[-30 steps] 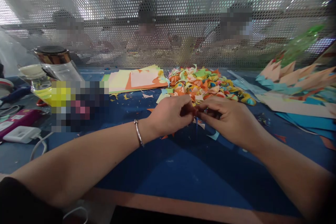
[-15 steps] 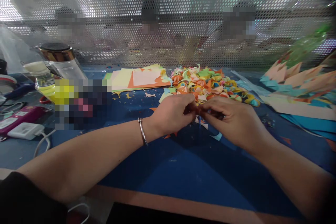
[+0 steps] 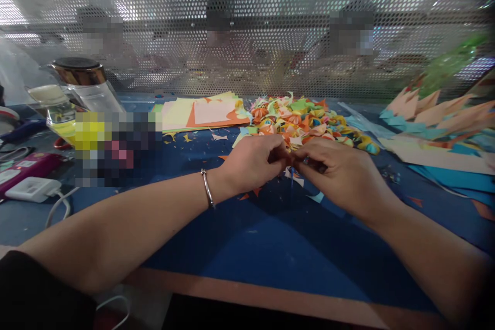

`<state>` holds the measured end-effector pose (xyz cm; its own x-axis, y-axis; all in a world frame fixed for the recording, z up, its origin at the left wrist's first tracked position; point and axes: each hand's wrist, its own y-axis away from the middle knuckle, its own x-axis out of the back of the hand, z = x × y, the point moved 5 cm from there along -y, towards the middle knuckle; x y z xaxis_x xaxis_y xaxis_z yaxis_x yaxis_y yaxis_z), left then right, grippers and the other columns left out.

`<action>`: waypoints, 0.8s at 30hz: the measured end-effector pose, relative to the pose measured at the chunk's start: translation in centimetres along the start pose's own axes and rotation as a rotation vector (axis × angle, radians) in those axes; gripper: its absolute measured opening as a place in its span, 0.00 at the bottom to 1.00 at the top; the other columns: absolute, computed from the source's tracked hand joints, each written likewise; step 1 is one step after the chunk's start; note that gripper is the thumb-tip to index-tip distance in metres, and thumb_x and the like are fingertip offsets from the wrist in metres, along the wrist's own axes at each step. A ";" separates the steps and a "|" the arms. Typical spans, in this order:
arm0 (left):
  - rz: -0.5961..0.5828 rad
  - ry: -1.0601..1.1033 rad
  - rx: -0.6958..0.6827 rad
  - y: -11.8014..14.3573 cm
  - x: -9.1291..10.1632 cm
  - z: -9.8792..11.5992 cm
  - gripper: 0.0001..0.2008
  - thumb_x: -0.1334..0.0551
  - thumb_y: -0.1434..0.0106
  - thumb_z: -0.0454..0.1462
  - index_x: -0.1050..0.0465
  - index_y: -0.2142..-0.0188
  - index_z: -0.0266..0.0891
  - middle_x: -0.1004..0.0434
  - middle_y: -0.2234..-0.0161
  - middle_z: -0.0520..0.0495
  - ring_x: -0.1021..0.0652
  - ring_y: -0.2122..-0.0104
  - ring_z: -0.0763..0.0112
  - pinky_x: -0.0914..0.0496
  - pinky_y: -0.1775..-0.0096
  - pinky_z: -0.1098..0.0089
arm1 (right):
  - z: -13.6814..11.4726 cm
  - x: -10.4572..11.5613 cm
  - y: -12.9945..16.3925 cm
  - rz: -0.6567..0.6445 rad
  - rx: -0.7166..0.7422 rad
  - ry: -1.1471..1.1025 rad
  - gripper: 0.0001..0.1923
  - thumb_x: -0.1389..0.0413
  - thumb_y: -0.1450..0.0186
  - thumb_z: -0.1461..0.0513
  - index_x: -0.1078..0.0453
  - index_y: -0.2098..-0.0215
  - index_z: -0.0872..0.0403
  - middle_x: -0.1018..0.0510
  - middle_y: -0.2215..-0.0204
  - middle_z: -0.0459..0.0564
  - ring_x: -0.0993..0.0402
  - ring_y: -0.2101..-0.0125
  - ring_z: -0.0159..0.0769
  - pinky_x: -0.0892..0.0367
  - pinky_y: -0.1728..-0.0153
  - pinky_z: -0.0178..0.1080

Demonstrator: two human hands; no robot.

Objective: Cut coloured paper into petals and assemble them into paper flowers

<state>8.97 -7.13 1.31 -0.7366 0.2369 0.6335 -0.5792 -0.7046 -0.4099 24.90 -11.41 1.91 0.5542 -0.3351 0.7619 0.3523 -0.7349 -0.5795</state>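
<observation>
The left hand (image 3: 251, 162) is pinching thumb to finger and the right hand (image 3: 344, 170) is doing the same, the 2 meeting above the blue table (image 3: 232, 252). Between their fingertips they are gripping a small thing (image 3: 293, 170), blue where it is showing below; the fingers are hiding the rest, so I cannot tell what it is. Just beyond, a pile (image 3: 305, 116) of coloured paper pieces is lying, with sheets (image 3: 204, 111) resting to its left. Scraps (image 3: 297, 181) are lying below the hands. A bangle (image 3: 208, 188) is circling the left wrist. Folded paper (image 3: 429, 108) is standing at the right; a flask (image 3: 91, 87) is standing at the left. Behind the screen (image 3: 270, 0), 3 people (image 3: 218, 15) are showing dimly.
</observation>
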 end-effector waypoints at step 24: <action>-0.055 0.061 -0.001 -0.1 -0.2 -0.4 0.04 0.36 0.39 0.31 0.28 0.70 0.40 0.24 0.73 0.53 0.28 0.73 0.74 0.35 0.68 0.69 | 0.4 -0.9 0.2 -0.074 0.018 0.047 0.08 0.45 0.30 0.61 0.26 0.66 0.51 0.25 0.72 0.48 0.27 0.73 0.37 0.37 0.72 0.39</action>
<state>9.04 -6.82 0.92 -0.7236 0.3160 0.6137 -0.6197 -0.6889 -0.3761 24.78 -11.01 1.06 0.4900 -0.3078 0.8156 0.4050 -0.7481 -0.5256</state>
